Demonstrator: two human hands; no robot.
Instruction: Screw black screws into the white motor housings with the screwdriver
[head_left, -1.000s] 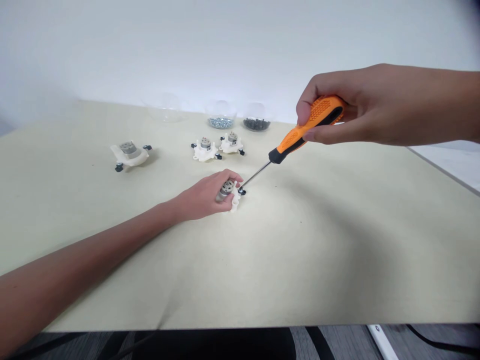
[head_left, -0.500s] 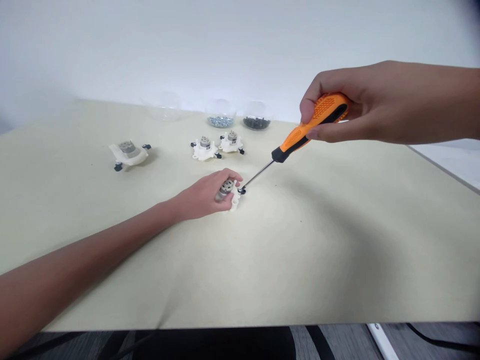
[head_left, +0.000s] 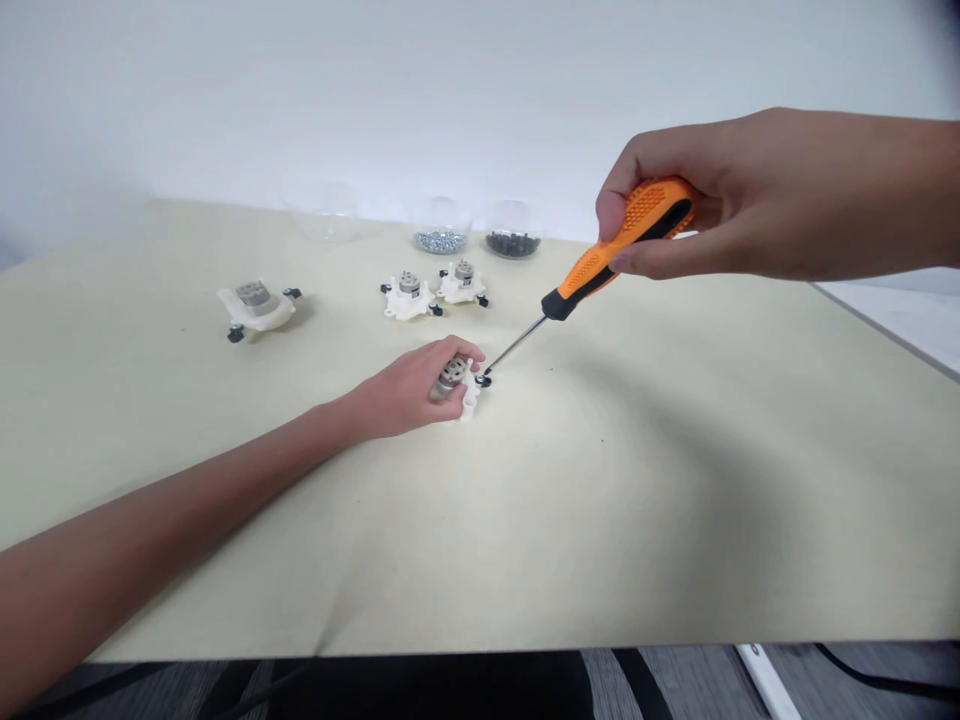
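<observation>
My left hand [head_left: 409, 390] is closed around a silver motor [head_left: 451, 374] on a white plastic bracket [head_left: 470, 398], holding it on the table. A small black part [head_left: 483, 381] with a screw sits at the bracket's right edge. Up at the right, my right hand [head_left: 697, 205] grips the orange and black handle of a screwdriver [head_left: 585, 275]. Its shaft slants down left, and the tip is at or just above the black part; contact cannot be made out.
Two white bracket assemblies [head_left: 409, 297] [head_left: 462, 284] stand behind my left hand, another assembly [head_left: 259, 307] farther left. Along the back of the table [head_left: 525, 540] are a bowl of silver screws [head_left: 440, 241], a bowl of black parts [head_left: 512, 243] and a clear bowl [head_left: 330, 222].
My right hand and the screwdriver have shifted slightly up and left. The tip has risen slightly from the screw on the black part. My left hand keeps its hold.
</observation>
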